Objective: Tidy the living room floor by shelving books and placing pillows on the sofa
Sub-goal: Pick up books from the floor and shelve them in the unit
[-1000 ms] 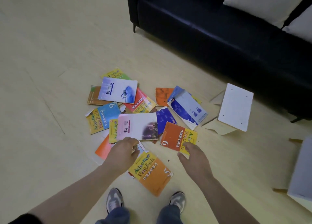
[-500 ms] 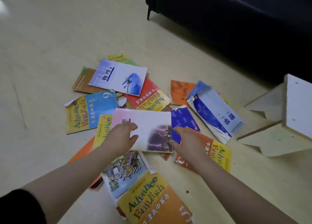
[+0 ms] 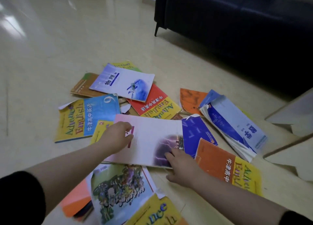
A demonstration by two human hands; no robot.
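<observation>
Several books lie scattered on the pale floor (image 3: 50, 46). In the middle lies a pink-and-white book with a lightning picture (image 3: 150, 140). My left hand (image 3: 116, 138) rests on its left part with fingers curled at the cover. My right hand (image 3: 181, 167) grips its lower right corner, fingers on top and thumb below the edge. Around it lie a blue physics book (image 3: 123, 82), a blue-and-yellow English book (image 3: 86, 118), a red-and-yellow book (image 3: 154, 104), an orange-and-yellow book (image 3: 227, 167) and a thick blue-white book (image 3: 235, 124). The dark sofa (image 3: 237, 24) stands at the back right.
A light wooden shelf piece (image 3: 294, 112) lies on the floor at the right edge. A book with a crowd picture (image 3: 118, 190) and another yellow English book (image 3: 155, 213) lie near my arms. A sofa leg (image 3: 156, 29) stands on open floor to the left.
I have leaned closer to the books. Both hands moved forward onto the pink-and-white book; the right hand now grips its lower right corner.
</observation>
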